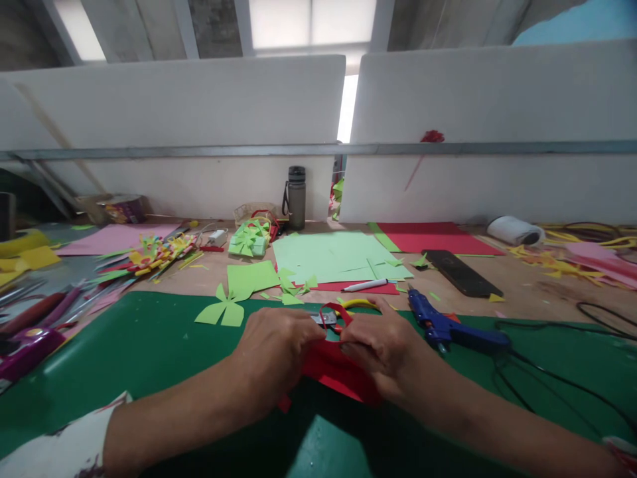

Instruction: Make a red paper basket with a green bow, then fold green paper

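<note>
A piece of red paper (338, 372) is held between my two hands above the green mat (189, 345), with a narrow curled strip at its top edge. My left hand (279, 345) is closed on its left side. On its right, my right hand (385, 345) pinches the paper near the strip. Just behind the hands lies a tool with metal jaws and red and yellow handles, perhaps pliers (361, 304), partly hidden. A green paper leaf shape (223, 309) rests left of my left hand. The blue glue gun (452, 325) lies to the right of my right hand.
Pale green sheets (333, 255), a white marker (365, 285) and a black phone (462, 272) lie behind the mat. A dark bottle (297, 199) stands by the white panel. Yellow and red paper flowers (164, 252) lie left; a black cord (562, 378) trails right.
</note>
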A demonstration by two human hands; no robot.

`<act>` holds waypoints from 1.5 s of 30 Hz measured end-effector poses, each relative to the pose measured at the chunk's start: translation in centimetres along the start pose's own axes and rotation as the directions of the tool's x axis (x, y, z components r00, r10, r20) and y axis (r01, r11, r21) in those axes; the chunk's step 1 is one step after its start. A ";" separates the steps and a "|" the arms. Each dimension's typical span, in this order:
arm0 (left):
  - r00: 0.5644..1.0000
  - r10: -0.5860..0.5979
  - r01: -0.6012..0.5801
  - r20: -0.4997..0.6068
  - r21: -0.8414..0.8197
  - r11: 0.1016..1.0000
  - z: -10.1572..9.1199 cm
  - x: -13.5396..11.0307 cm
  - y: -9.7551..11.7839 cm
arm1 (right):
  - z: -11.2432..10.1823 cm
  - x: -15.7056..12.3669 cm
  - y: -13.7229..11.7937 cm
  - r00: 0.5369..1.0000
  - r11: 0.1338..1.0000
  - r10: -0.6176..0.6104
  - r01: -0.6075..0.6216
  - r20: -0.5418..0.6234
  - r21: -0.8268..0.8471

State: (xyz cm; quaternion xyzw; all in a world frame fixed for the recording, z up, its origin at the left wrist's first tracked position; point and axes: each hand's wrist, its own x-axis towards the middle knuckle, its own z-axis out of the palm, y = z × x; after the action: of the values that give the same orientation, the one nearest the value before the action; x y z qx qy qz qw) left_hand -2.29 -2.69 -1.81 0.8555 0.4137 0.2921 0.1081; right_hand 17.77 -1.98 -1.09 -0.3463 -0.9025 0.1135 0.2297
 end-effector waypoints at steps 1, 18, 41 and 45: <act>1.000 -0.022 0.022 -0.009 -0.009 1.000 0.1 -0.1 0.1 | 0.1 0.0 0.0 1.000 1.000 -0.009 0.009 -0.009 -0.011; 0.996 -0.009 -0.016 -0.094 -0.254 0.967 1.0 -0.1 0.7 | 0.7 -0.2 0.2 0.992 0.991 -0.112 0.107 -0.058 -0.081; 0.990 0.035 -0.061 -0.138 -0.194 0.979 -0.4 -1.4 -2.3 | -0.8 -0.3 0.6 0.996 1.000 0.010 -0.012 -0.084 -0.028; 0.977 0.090 -0.104 -0.195 -0.060 0.993 -0.6 -1.2 -1.1 | 0.0 0.0 0.4 0.994 0.996 -0.072 0.067 -0.088 -0.054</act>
State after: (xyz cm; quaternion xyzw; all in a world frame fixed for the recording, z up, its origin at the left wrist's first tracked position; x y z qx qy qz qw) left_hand -3.98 -2.96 -2.28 0.8380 0.3696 0.3926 0.0832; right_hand 18.00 -1.64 -1.24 -0.3252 -0.9053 0.0669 0.2651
